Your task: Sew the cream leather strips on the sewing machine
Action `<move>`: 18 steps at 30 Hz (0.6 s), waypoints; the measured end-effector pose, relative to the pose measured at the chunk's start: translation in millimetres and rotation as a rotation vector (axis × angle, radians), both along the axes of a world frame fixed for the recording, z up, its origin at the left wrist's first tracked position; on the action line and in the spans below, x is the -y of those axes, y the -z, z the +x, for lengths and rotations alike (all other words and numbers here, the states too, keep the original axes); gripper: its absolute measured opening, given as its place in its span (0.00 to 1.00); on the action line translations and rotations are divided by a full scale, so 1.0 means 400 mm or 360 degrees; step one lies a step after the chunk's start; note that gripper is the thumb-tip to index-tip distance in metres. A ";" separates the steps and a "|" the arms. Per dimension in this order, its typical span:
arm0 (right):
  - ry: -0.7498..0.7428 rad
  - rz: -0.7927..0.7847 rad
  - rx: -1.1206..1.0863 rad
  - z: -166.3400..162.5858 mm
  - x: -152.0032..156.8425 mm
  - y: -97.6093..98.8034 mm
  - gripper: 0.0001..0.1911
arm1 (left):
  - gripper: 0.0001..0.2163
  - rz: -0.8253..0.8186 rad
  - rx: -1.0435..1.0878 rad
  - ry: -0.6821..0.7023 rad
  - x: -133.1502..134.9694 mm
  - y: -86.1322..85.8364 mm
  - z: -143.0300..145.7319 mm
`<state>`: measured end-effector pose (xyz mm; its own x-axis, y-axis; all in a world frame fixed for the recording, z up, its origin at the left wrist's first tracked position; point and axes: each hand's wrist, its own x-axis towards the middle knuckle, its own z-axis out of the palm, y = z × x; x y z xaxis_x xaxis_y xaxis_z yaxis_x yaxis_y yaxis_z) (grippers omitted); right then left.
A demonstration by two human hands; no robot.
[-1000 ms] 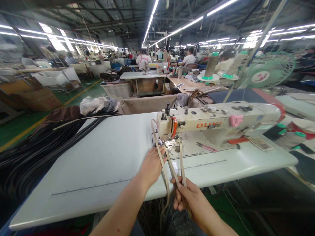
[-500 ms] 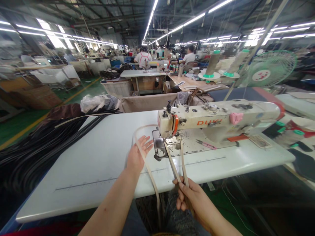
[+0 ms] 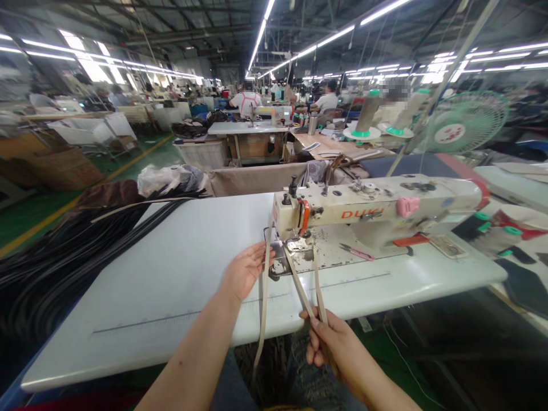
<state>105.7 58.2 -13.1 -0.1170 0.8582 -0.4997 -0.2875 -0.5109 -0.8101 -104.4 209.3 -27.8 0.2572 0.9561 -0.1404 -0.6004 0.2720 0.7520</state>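
My left hand is palm up beside the left end of the sewing machine, its fingers stretched out. A narrow beige strap crosses in front of those fingers and hangs over the table's front edge. My right hand, just past that edge, pinches two beige strap lengths between thumb and fingers. Both lengths run up to the needle area, one left and one right of the presser foot. Pink-handled thread snips lie on the machine bed.
Long black strips are heaped along the left of the white table. Thread cones and a green fan stand behind the machine. A beige fabric-lined bin borders the far edge. People work at tables further back.
My left hand has moved slightly right, toward the machine. The loose strap that curved out around it now runs nearly straight down past the fingers. My right hand keeps its hold.
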 end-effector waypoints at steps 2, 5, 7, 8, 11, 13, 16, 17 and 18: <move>0.0000 -0.0021 0.0001 -0.001 -0.001 -0.001 0.28 | 0.22 -0.0021 0.0074 0.0025 -0.005 -0.001 -0.008; 0.0012 -0.0041 -0.0002 -0.003 -0.003 -0.003 0.30 | 0.20 -0.0032 0.0098 0.0082 -0.003 -0.008 -0.010; 0.0019 -0.0039 -0.0002 -0.004 -0.003 -0.004 0.30 | 0.18 0.0005 0.0065 0.0076 0.002 -0.013 -0.007; 0.0021 -0.0040 -0.0004 -0.004 -0.003 -0.004 0.30 | 0.17 0.0032 0.0021 0.0069 0.005 -0.015 -0.004; 0.0011 -0.0049 -0.0010 -0.002 -0.004 -0.001 0.30 | 0.08 0.0144 -0.0208 0.0064 0.015 -0.015 0.006; 0.0002 -0.0050 -0.0009 -0.001 -0.005 0.003 0.30 | 0.04 0.0196 -0.0320 0.0059 0.019 -0.016 0.011; 0.0010 -0.0036 -0.0007 -0.001 -0.004 0.006 0.30 | 0.12 0.0123 -0.0271 -0.0019 0.017 -0.020 0.014; 0.0012 -0.0042 -0.0007 -0.001 -0.003 0.006 0.30 | 0.17 0.0085 -0.0221 -0.0064 0.016 -0.022 0.014; 0.0011 -0.0052 -0.0006 -0.001 -0.002 0.005 0.30 | 0.22 0.0065 -0.0176 -0.0102 0.014 -0.024 0.012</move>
<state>105.2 59.0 -15.2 -0.1127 0.8424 -0.5270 -0.2941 -0.5349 -0.7921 -99.4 203.8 -18.3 0.1805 0.9756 -0.1251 -0.5286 0.2035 0.8241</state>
